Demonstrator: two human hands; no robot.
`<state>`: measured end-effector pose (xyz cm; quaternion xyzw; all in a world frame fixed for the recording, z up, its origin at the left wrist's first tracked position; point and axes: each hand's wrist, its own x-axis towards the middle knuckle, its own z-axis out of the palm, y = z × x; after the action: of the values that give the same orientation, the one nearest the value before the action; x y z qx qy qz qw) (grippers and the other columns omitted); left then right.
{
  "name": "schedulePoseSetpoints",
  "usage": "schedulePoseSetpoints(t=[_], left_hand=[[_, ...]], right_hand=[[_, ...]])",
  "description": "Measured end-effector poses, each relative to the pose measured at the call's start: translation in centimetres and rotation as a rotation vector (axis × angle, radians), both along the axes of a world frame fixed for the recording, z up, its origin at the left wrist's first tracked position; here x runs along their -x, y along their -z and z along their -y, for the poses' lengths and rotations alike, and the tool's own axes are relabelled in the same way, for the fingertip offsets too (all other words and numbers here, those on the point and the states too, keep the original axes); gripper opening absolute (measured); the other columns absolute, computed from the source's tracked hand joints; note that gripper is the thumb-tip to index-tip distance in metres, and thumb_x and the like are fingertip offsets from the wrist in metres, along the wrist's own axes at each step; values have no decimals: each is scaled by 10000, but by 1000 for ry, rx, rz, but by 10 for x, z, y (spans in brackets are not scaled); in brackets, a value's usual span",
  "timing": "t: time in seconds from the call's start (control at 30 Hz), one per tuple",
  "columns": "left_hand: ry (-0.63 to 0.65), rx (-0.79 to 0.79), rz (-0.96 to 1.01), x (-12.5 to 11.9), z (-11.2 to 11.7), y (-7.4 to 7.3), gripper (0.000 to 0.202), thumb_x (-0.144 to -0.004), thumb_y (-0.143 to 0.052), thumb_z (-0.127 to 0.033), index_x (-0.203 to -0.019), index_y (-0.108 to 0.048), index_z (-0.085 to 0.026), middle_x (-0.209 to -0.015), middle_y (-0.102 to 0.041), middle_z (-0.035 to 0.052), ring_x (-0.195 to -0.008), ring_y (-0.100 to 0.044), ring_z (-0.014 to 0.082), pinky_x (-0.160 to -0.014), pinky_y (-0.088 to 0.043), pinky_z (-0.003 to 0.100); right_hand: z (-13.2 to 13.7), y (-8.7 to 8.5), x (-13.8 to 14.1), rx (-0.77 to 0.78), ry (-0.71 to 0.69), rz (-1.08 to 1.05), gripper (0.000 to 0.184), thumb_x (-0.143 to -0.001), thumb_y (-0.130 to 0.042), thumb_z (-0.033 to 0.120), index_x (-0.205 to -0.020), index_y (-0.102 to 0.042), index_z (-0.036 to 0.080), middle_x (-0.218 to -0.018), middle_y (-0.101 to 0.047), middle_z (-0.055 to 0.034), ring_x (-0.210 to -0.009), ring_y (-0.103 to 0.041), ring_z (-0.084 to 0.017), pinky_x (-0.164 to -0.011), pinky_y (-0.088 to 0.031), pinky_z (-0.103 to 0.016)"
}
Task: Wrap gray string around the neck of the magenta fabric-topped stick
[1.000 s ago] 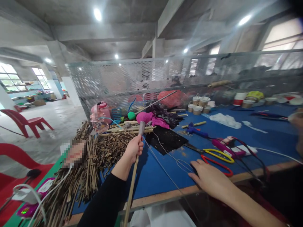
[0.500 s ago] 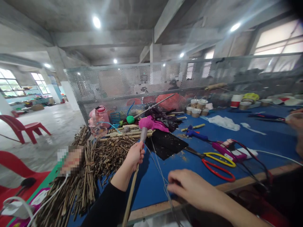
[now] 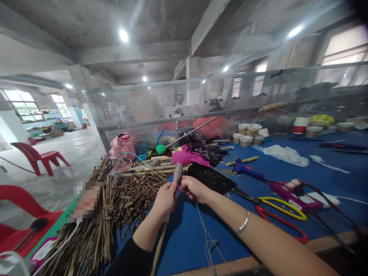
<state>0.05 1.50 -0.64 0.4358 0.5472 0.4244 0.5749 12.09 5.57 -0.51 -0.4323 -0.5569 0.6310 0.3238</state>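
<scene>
My left hand is closed around a stick with a round pink head and a grey wrapped neck. The stick tilts, its lower end pointing toward me. My right hand, a silver bangle on its wrist, is closed close beside the neck, fingers pinched at the grey string. Loose strands of that string hang below the right hand over the blue tabletop. Exactly where the string meets the stick is hidden by my fingers.
Dried twigs are heaped at left. Large scissors with red and yellow handles and a blue glue gun lie at right, near a purple power strip. A pink jug and small pots stand behind, before a perforated metal screen.
My right hand has moved up and left from the hanging string to the stick's neck, its fingers now closed. My left hand keeps its grip. The view has shifted slightly.
</scene>
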Motion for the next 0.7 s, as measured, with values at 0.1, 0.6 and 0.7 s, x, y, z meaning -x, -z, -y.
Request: schedulePoseSetpoints(t=[0.1, 0.6, 0.7], left_hand=[[-20, 14, 72, 3, -3, 1, 322, -815, -443, -502, -714, -434, -196, -469, -346, -77, -315, -235, 35, -336, -99, 174], [387, 280, 737, -2, 11, -7, 282, -857, -448, -414, -723, -451, -166, -437, -226, -98, -295, -84, 1, -272, -47, 107], [243, 157, 563, -11, 10, -2, 322, -811, -487, -484, -726, -454, -175, -439, -322, -89, -271, -166, 7, -255, -105, 117]], right_hand=[[-2, 1, -5, -113, -17, -26, 114, -691, -557, 258, -676, -510, 155, -413, -329, 88, -335, -209, -35, -346, -109, -204], [6, 2, -32, 60, -294, -455, 422, -663, -715, 330, -1011, -534, 175, -454, -370, 119, -317, -122, -12, -297, -60, -164], [4, 4, -30, 44, -222, -452, 375, -641, -726, 350, -905, -543, 156, -491, -448, 93, -315, -152, -5, -292, -59, -166]])
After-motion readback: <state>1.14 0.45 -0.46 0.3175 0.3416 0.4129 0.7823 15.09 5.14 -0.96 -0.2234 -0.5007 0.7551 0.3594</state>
